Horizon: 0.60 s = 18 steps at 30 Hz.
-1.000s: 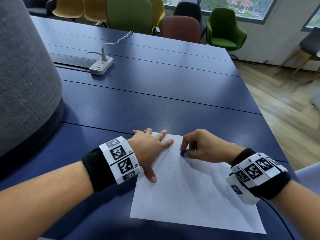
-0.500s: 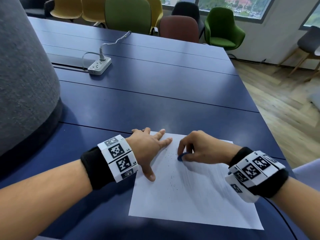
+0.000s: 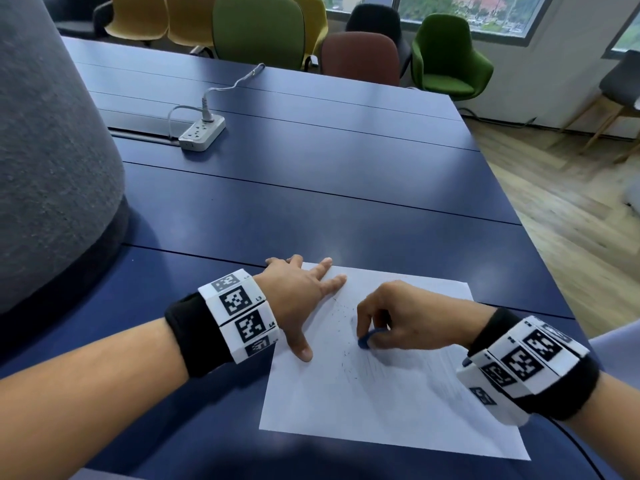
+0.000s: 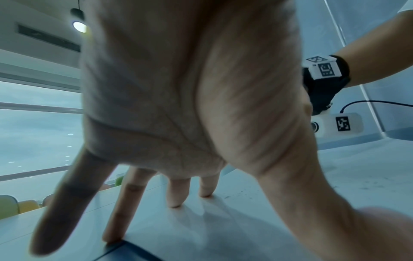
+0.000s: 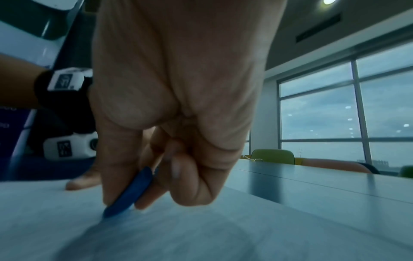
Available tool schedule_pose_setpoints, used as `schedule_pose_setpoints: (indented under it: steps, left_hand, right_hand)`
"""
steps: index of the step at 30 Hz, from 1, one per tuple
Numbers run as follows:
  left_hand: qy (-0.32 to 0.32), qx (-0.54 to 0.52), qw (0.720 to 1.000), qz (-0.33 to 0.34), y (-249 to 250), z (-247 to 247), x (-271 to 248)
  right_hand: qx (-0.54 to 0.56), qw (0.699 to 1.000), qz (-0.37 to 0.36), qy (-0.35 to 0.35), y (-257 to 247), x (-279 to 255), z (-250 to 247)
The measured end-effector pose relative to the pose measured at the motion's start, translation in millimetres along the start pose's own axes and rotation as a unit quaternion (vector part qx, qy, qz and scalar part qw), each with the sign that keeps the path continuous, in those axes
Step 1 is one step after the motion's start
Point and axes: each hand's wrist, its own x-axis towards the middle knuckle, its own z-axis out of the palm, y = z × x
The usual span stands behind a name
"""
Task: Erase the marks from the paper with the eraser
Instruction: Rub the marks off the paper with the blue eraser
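A white sheet of paper (image 3: 388, 407) lies on the dark blue table (image 3: 311, 209) in front of me. Faint pencil marks and dark eraser crumbs (image 3: 346, 362) are scattered across its upper left part. My right hand (image 3: 398, 317) pinches a small blue eraser (image 3: 366, 338) between thumb and fingers, its tip pressed on the paper (image 5: 201, 229); the eraser (image 5: 132, 192) shows edge-on in the right wrist view. My left hand (image 3: 301, 299) lies flat with fingers spread, pressing on the sheet's left edge; its fingertips (image 4: 174, 203) touch the paper (image 4: 335, 176).
A white power strip (image 3: 202, 135) with a cable lies further back on the table. A large grey upholstered form (image 3: 52, 168) stands at the left. Coloured chairs (image 3: 259, 29) line the far edge. The table's right edge (image 3: 540, 237) drops to a wooden floor.
My right hand has drawn the eraser back toward me, down the sheet. The left hand stays pressed on the paper's left edge.
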Motion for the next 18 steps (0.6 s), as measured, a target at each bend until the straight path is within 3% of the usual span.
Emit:
schedule_pose_setpoints:
  steps: [2, 5, 10, 13, 15, 18]
  left_hand:
    - [0.0, 0.002, 1.0, 0.001, 0.6, -0.5, -0.1]
    - [0.001, -0.002, 1.0, 0.001, 0.3, -0.1, -0.4]
    - [0.01, -0.022, 1.0, 0.005, -0.4, 2.8, 0.2]
    - [0.017, -0.027, 0.999, 0.009, -0.5, 3.6, 1.0]
    - [0.019, -0.03, 0.999, 0.01, -0.1, 3.9, 1.4]
    - [0.02, -0.031, 0.999, 0.009, 0.5, 4.1, 1.3]
  right_hand:
    - [-0.011, 1.0, 0.004, 0.002, -0.4, 2.7, -4.1]
    - [-0.006, 0.997, 0.018, 0.081, 5.2, 5.2, -5.4]
    - [0.009, 0.999, -0.014, -0.039, -2.0, -9.1, 1.9]
    - [0.031, 0.998, 0.016, 0.051, 7.4, -4.5, -2.0]
    - [0.04, 0.997, 0.012, 0.071, 10.2, -6.4, 0.6]
    - [0.023, 0.999, -0.016, -0.033, -0.2, -13.6, 5.6]
